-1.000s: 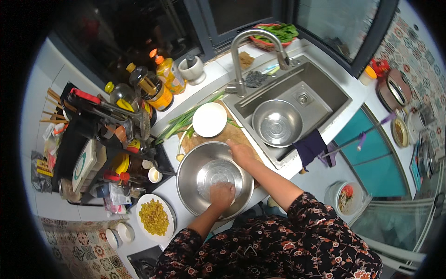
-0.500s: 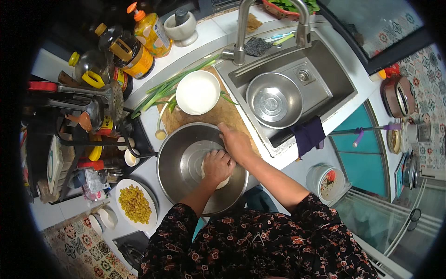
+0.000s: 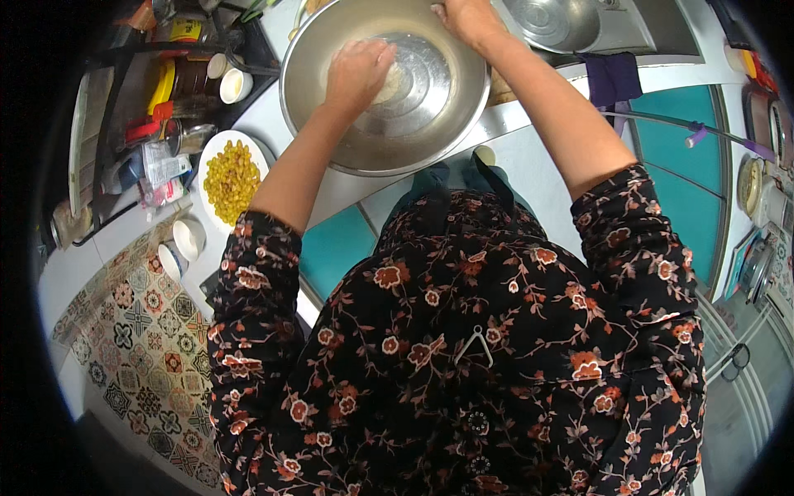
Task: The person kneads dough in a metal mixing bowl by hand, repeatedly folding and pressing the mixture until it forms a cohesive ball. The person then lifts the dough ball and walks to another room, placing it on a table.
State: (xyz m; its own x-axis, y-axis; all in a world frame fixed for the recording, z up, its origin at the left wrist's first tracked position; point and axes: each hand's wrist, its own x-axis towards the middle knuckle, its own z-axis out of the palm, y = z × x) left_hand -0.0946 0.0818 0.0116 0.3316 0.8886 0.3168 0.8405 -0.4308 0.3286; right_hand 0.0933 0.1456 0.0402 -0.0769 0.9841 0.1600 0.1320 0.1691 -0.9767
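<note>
A large steel mixing bowl (image 3: 438,140) rests on the counter in front of me. Inside it, my left hand (image 3: 359,76) is closed, fingers held together, over a pale lump of dough (image 3: 389,88). Much of the dough lies hidden under that hand. At the far right of the bowl, my right hand (image 3: 465,20) grips the rim, its fingertips partly out of sight at the picture's top.
Left of the bowl sits a white plate of yellow-green grapes (image 3: 232,183). Farther left stands a rack with jars and bottles (image 3: 178,83). A steel basin (image 3: 558,23) is in the sink at the right, beside a dark purple cloth (image 3: 610,78).
The view has tipped downward, so the bowl shows higher up. Within the bowl, my left hand and the dough have shifted leftward. My right hand stays at the rim.
</note>
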